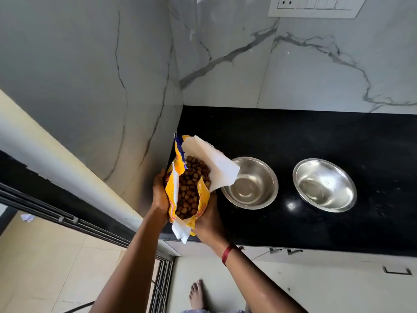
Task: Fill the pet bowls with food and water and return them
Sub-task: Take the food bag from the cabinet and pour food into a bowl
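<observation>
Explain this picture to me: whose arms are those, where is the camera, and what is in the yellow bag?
No machine here: these are a person's two bare arms, filmed by a camera worn on the head, looking down. The left hand and right hand both grip an opened yellow bag of brown kibble at the edge of the black counter. On it stand two steel bowls, the near bowl beside the bag, the far bowl to its right; neither holds food yet.

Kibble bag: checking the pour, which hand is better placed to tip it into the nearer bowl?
Left hand, likely: it grips the kibble bag's side away from the steel bowl; the right hand supports its base.
</observation>
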